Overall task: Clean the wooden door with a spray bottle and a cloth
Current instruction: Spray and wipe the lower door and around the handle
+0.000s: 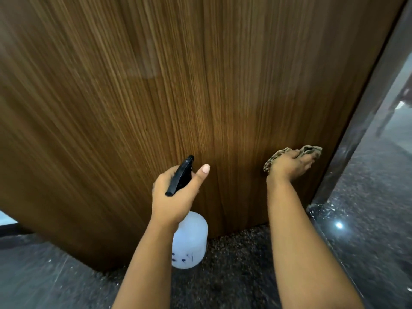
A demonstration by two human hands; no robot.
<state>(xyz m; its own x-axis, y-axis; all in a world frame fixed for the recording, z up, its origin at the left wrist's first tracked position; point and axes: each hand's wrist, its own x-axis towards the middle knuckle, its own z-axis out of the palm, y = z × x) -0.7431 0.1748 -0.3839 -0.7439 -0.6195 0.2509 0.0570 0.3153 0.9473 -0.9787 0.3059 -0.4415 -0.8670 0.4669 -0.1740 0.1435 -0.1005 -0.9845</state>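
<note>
The wooden door [167,97] fills most of the view, brown with fine vertical grain. My left hand [176,197] grips the neck of a white spray bottle [190,241] with a black trigger head, its nozzle pointing at the door and the thumb sticking up. My right hand [289,166] presses a crumpled brownish patterned cloth [310,151] against the door's lower right part, near its edge. The fingers of the left hand are hidden behind the bottle's head.
A dark metal door frame [356,134] runs along the door's right edge. The dark speckled stone floor [234,275] lies below the door. A glossy dark surface [367,219] with a light reflection is at the right.
</note>
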